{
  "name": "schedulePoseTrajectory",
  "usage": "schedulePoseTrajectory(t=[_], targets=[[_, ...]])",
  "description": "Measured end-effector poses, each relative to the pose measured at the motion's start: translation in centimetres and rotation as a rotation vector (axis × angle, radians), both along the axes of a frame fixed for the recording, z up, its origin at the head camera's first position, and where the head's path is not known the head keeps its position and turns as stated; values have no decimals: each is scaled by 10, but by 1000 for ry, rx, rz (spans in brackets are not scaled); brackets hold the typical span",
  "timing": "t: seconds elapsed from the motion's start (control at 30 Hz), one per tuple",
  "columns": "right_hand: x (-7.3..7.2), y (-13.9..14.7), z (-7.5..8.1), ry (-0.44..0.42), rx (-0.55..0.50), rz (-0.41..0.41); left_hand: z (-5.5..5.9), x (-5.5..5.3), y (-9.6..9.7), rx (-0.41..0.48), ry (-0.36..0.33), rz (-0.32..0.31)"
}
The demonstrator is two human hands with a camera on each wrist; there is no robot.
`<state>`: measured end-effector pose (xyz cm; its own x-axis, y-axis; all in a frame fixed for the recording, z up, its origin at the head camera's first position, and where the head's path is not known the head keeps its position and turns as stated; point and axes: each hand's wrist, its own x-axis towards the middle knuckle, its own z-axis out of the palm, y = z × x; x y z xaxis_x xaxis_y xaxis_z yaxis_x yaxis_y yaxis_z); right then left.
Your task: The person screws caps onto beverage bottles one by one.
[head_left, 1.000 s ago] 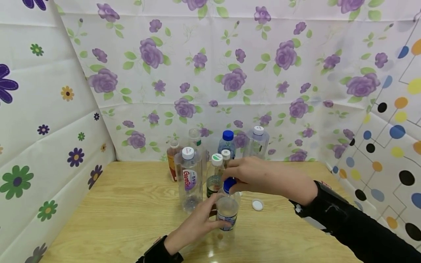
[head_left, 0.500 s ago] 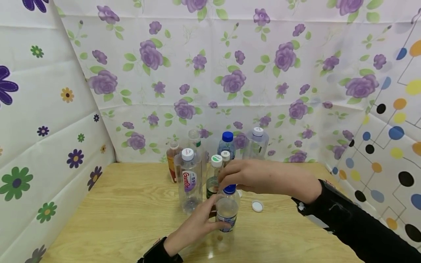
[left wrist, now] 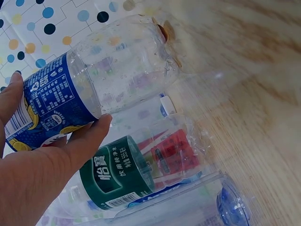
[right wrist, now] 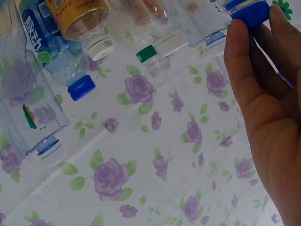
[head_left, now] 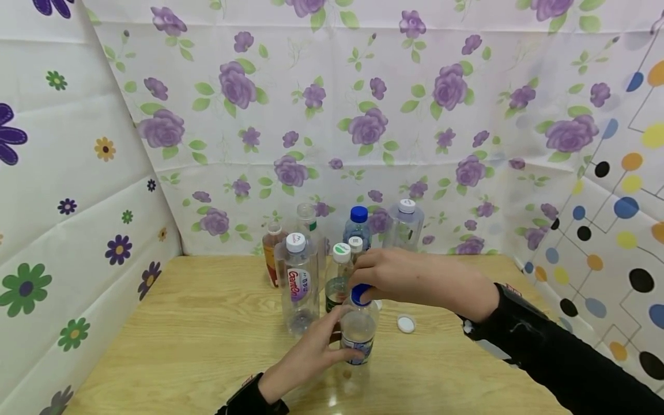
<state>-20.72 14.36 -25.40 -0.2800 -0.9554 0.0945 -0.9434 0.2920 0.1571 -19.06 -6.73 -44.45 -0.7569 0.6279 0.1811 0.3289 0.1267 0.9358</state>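
The left hand [head_left: 313,349] wraps around the clear plastic bottle with a blue printed label [left wrist: 56,101], which stands upright on the light wood-grain worktop [head_left: 207,323]; this hold apparently steadies the body against rotation. The right hand [head_left: 402,275] pinches the round blue plastic cap [head_left: 359,296] at the bottle's neck between thumb and fingers, presumably for turning control.

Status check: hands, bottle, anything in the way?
Left hand grips blue-labelled bottle, upright. Right hand pinches its blue cap, at the neck. Green-labelled bottle close behind; nothing seen blocking either hand.
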Motion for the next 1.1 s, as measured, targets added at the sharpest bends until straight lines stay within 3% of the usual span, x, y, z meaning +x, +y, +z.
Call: schedulePoseTrajectory(t=[0.4, 0.73, 1.1], targets=[[3, 0, 3, -55, 16, -45, 1, 1, 0, 0, 0, -6], [1, 6, 2, -29, 10, 81, 0, 0, 0, 5, -12, -6], [4, 2, 2, -65, 32, -45, -1, -1, 1, -1, -16, 0]])
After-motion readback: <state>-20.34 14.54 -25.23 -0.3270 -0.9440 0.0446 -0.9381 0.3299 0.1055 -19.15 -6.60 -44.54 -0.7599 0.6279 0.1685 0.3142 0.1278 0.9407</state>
